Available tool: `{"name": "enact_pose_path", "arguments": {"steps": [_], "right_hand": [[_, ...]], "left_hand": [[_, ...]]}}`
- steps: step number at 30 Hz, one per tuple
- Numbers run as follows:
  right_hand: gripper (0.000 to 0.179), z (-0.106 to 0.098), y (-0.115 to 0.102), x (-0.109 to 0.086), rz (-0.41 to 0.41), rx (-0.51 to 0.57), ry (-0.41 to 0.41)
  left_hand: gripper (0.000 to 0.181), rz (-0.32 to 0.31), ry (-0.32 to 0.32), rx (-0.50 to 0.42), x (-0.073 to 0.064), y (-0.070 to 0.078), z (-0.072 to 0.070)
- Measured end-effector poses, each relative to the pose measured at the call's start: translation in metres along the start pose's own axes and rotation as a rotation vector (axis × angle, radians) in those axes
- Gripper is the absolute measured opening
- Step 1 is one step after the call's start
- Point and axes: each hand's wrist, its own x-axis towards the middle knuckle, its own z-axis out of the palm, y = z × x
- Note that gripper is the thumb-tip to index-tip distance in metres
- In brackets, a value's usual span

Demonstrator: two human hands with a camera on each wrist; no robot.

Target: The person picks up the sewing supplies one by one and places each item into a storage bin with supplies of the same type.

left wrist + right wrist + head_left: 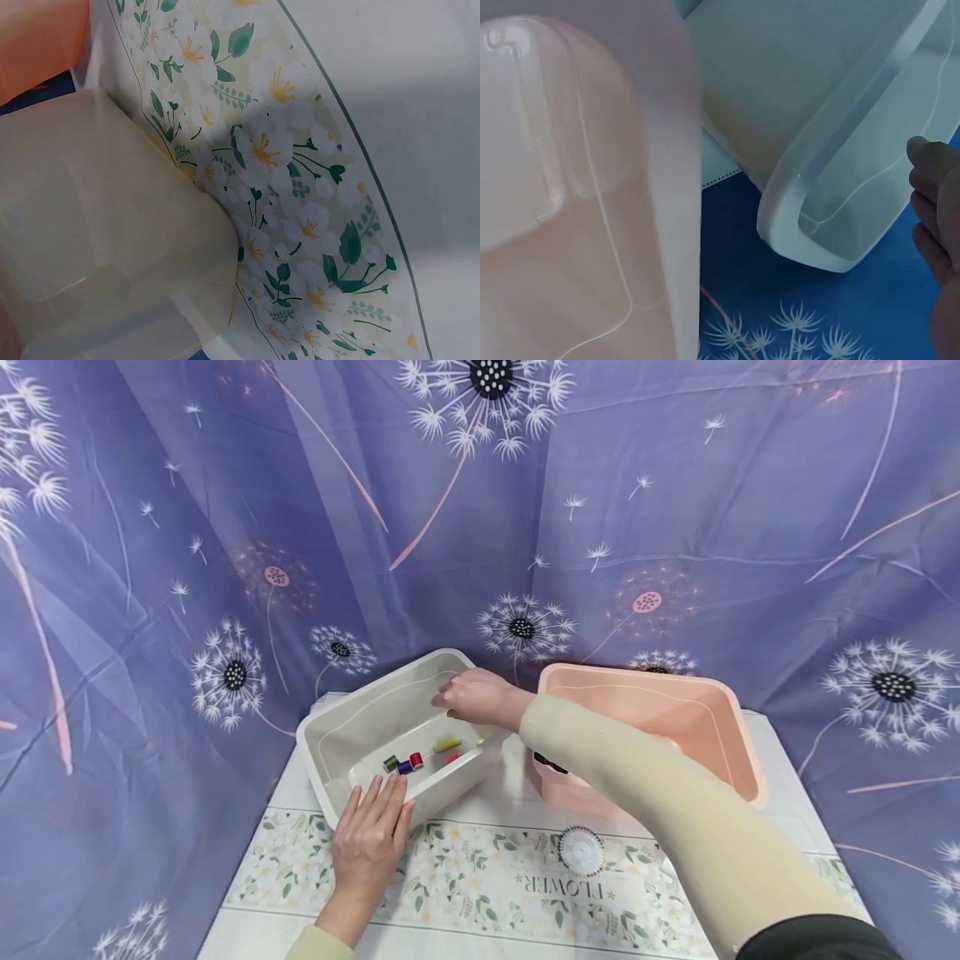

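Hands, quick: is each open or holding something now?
Left hand: open, resting on the grey bin's rim.
Right hand: cannot tell; its grip isn't clear in either view.

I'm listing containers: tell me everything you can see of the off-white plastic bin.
The off-white, smooth plastic bin is a deep, open rectangle with rounded corners and a thick rim. It sits slantwise on the white floral table cover, left of the peach plastic bin. Small coloured thread spools lie on its floor. The left hand rests on its near rim; the right hand reaches over it, contact unclear.
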Motion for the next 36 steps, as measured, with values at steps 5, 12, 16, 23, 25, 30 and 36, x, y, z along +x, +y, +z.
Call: {"name": "enact_pose_path", "arguments": {"steps": [5, 12, 16, 23, 25, 30, 36], "right_hand": [[0.013, -0.003, 0.002, -0.01, 0.027, 0.022, 0.039], [0.025, -0.009, 0.003, -0.022, 0.097, 0.08, 0.024], [0.031, -0.014, 0.003, -0.03, 0.104, 0.084, 0.035], [0.038, -0.021, 0.001, -0.047, 0.103, 0.109, 0.088], [0.041, -0.022, 0.0, -0.052, 0.115, 0.114, 0.085], [0.049, -0.023, -0.002, -0.063, 0.145, 0.129, 0.09], [0.054, -0.024, -0.004, -0.075, 0.169, 0.154, 0.106]], "left_hand": [[0.039, -0.002, 0.001, 0.003, 0.0, 0.001, 0.0], [0.04, -0.019, -0.015, -0.005, 0.0, 0.001, -0.001], [0.04, -0.018, -0.012, -0.005, 0.0, 0.001, -0.001], [0.04, -0.011, -0.009, 0.0, -0.001, 0.001, 0.0], [0.04, -0.011, -0.008, -0.001, -0.001, 0.001, 0.0], [0.04, -0.009, -0.011, -0.008, -0.001, 0.001, -0.001], [0.04, -0.011, -0.019, -0.003, 0.0, 0.002, -0.001]]}}
